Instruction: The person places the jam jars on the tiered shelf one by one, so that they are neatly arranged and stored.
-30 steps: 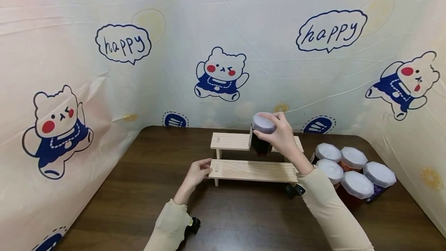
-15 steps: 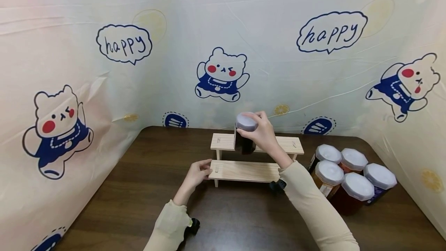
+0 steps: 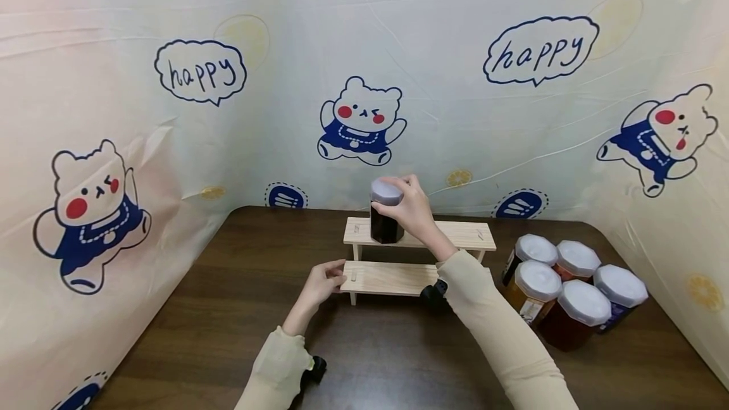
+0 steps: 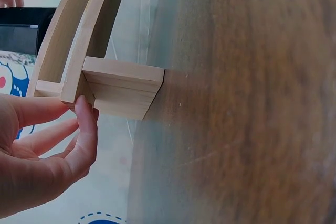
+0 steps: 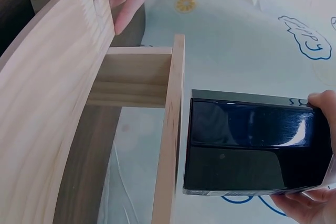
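Note:
A dark jar point(image 3: 386, 225) with a pale octagonal lid is upright at the left part of the upper tier point(image 3: 450, 233) of a two-tier wooden shelf. My right hand point(image 3: 416, 209) grips it around the lid from the right, thumb in front. In the right wrist view the dark jar point(image 5: 239, 145) has its base close to the upper board. My left hand point(image 3: 321, 285) holds the left end of the lower tier point(image 3: 393, 277). Thumb and fingers pinch that board's end in the left wrist view, beside the wooden leg point(image 4: 123, 90).
Several jars with pale lids point(image 3: 585, 302) stand grouped on the brown table point(image 3: 239, 309) to the right of the shelf. A curtain point(image 3: 273, 112) printed with bears surrounds the table's back and sides. Each wrist wears a black camera point(image 3: 434, 295).
My right hand has carried the dark jar leftward along the upper tier, and it now sits lower at its left part. My left hand keeps its hold on the lower tier.

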